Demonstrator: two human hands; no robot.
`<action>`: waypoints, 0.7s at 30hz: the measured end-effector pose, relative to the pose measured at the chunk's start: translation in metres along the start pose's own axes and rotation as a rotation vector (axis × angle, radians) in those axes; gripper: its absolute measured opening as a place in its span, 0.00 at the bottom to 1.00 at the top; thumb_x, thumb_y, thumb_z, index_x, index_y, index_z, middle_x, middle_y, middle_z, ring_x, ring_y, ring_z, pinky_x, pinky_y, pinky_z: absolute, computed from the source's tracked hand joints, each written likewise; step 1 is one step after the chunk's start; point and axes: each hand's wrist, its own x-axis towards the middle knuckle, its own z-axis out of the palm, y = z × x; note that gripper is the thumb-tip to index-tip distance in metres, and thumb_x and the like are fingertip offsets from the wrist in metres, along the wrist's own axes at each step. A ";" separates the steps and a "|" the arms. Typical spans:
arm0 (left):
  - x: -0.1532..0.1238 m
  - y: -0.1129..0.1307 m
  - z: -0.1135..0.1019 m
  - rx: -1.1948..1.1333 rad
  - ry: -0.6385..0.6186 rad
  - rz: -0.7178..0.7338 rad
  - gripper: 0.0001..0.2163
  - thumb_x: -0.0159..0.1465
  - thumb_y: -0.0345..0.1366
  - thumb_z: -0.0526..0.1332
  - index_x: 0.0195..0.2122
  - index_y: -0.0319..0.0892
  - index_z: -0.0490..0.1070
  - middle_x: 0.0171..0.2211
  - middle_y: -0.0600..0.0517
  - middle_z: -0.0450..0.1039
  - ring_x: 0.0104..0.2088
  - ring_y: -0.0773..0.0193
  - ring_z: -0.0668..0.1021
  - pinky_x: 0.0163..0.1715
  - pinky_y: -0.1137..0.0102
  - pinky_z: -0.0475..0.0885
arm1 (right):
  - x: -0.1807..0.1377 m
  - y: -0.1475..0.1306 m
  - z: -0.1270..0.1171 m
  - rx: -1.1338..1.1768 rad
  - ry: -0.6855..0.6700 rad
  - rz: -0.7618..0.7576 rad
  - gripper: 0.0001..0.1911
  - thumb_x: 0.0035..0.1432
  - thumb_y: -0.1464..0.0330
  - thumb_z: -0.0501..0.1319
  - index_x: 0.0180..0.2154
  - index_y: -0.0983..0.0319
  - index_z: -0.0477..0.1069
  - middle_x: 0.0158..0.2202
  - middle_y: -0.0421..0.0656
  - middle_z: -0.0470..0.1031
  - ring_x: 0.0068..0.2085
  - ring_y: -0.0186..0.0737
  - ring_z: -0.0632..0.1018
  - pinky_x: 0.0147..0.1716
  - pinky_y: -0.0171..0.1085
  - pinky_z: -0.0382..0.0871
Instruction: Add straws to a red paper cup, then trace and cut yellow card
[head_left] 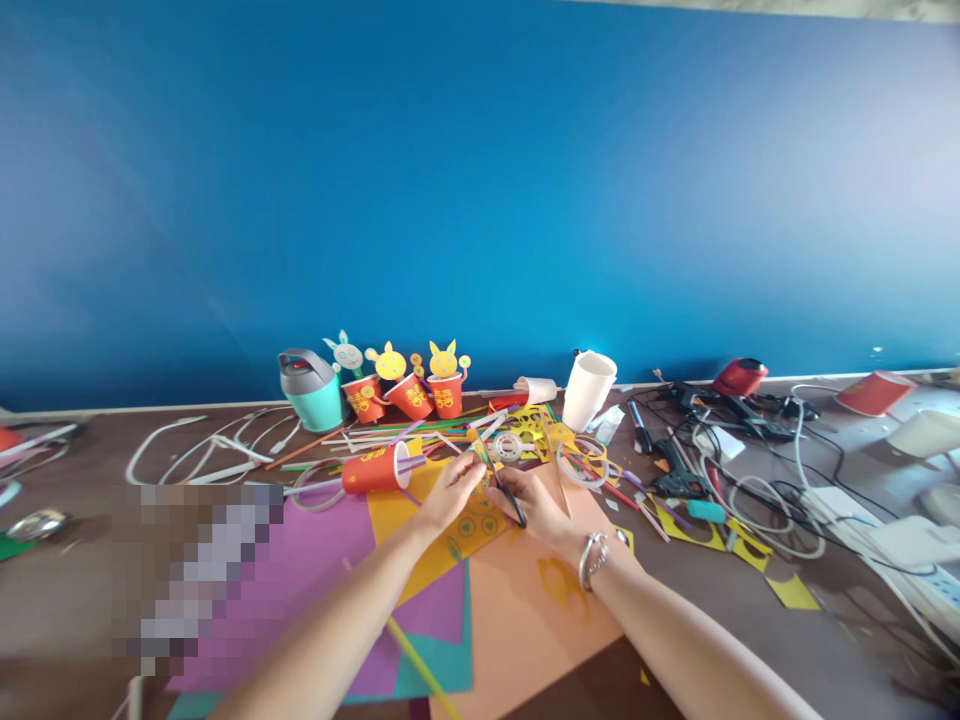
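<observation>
Left hand [448, 492] flat, fingers pressing yellow patterned paper sheet [465, 522] on worktop [750, 600], likely steadying it. Right hand [536, 505] closed on thin black pen [504, 490], tip on sheet. Orange paper cup [375, 468] lies sideways just beyond. Glue gun [675, 465] well right.

2 bare forearms, 1 bracelet

Both arms enter from the bottom edge with no sleeves showing, bare up to where the view cuts them off. The right hand [541, 508] has a silvery bracelet [592, 560] at its wrist, made of what look like 2 thin linked or beaded strands; finer detail is too small to tell. The left hand [448, 495] and its wrist carry no visible jewellery. No gloves on the fingers [475, 466].
</observation>
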 end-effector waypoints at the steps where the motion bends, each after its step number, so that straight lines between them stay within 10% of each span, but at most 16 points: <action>1: 0.000 0.000 0.000 -0.003 0.002 0.000 0.13 0.62 0.45 0.57 0.33 0.41 0.73 0.33 0.50 0.74 0.39 0.58 0.73 0.45 0.65 0.67 | 0.000 0.000 0.000 -0.003 0.001 -0.002 0.17 0.55 0.59 0.62 0.26 0.61 0.58 0.21 0.33 0.53 0.21 0.27 0.56 0.19 0.30 0.49; 21: 0.000 0.004 0.002 -0.004 -0.054 0.013 0.13 0.63 0.43 0.55 0.36 0.39 0.72 0.36 0.49 0.74 0.41 0.56 0.73 0.46 0.63 0.67 | 0.000 -0.009 0.002 0.078 -0.012 -0.017 0.21 0.54 0.54 0.63 0.26 0.61 0.59 0.21 0.34 0.58 0.23 0.28 0.58 0.20 0.31 0.50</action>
